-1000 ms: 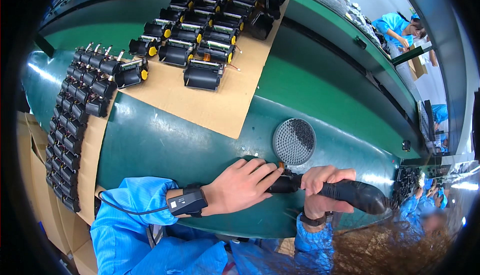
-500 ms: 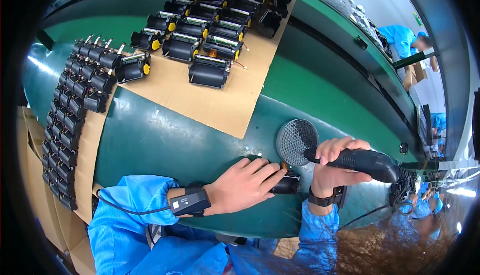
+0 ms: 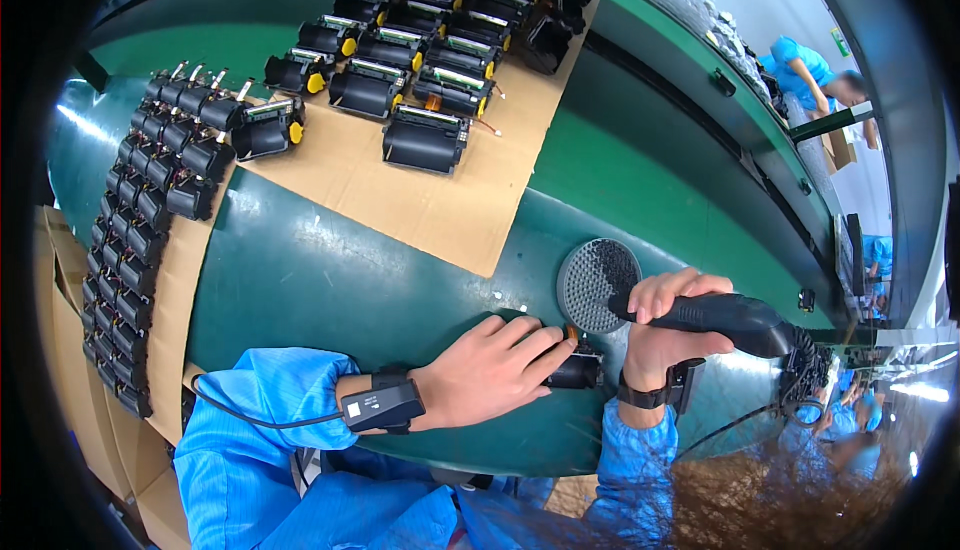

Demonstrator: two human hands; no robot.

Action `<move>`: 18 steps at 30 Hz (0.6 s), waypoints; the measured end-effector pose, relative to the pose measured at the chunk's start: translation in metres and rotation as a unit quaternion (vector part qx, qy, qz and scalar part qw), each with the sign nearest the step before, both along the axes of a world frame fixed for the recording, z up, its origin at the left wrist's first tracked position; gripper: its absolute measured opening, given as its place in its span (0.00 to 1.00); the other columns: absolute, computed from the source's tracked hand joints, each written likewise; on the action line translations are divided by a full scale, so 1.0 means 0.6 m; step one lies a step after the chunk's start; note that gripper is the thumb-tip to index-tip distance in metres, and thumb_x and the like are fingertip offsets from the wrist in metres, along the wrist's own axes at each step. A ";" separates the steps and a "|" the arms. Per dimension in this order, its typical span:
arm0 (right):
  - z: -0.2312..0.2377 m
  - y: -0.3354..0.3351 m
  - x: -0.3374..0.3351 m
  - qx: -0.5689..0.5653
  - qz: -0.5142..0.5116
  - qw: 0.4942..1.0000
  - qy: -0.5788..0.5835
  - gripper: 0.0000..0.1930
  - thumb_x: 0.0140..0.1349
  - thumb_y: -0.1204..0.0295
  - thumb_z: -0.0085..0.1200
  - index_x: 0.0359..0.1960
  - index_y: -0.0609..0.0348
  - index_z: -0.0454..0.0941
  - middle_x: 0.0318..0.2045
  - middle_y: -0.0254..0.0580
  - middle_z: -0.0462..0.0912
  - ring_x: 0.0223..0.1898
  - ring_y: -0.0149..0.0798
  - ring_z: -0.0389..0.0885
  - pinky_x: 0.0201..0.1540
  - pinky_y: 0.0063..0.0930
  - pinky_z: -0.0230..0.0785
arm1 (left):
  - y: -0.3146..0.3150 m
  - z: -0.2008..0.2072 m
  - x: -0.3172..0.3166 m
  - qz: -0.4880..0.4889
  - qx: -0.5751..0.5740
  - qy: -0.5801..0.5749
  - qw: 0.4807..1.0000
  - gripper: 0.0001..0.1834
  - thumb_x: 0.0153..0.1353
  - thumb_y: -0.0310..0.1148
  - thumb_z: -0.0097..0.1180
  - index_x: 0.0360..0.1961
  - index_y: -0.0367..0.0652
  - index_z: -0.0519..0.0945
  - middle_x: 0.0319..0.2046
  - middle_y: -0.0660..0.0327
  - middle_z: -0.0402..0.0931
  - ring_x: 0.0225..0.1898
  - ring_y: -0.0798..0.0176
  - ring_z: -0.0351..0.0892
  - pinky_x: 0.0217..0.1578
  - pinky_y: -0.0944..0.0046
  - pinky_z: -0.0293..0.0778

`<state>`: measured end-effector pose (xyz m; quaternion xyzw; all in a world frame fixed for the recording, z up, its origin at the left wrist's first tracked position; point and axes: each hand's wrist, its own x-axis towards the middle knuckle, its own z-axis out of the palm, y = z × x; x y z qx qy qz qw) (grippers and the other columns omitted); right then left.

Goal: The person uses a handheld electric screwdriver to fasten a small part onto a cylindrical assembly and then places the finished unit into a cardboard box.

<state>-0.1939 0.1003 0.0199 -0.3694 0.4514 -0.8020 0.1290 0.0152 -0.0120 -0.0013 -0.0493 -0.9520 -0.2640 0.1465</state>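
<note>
My right hand (image 3: 660,335) is wrapped round a black electric screwdriver (image 3: 735,322) with a coiled cord at its rear end. The screwdriver's front end is over the right side of a round grey studded dish (image 3: 580,290), where small dark screws (image 3: 617,265) lie. Whether the bit touches a screw is too small to tell. My left hand (image 3: 490,370) rests low over the table, its fingers bent over the left end of a black plastic module (image 3: 578,370). A short orange ribbon (image 3: 572,333) stands up from that module; my fingers hide part of it.
Rows of black modules with yellow gears (image 3: 425,140) stand on cardboard (image 3: 460,225) at the back. More small black units (image 3: 140,240) line the left side. A green ledge (image 3: 680,180) runs along the far right. People in blue work beyond it.
Both hands keep their holds on the module and the screwdriver. The whole view has shifted slightly, and the screwdriver's rear end has dropped a little toward the left.
</note>
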 end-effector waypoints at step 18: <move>0.050 0.050 0.106 -0.094 0.058 0.994 -0.018 0.41 0.63 0.25 0.48 0.45 0.56 0.64 0.23 0.40 0.74 0.17 0.35 0.73 0.18 0.30 0.71 | -0.011 -0.007 0.000 -0.004 0.089 -0.007 0.996 0.34 0.64 0.48 0.65 0.66 0.40 0.75 0.57 0.57 0.74 0.57 0.54 0.72 0.56 0.55 0.68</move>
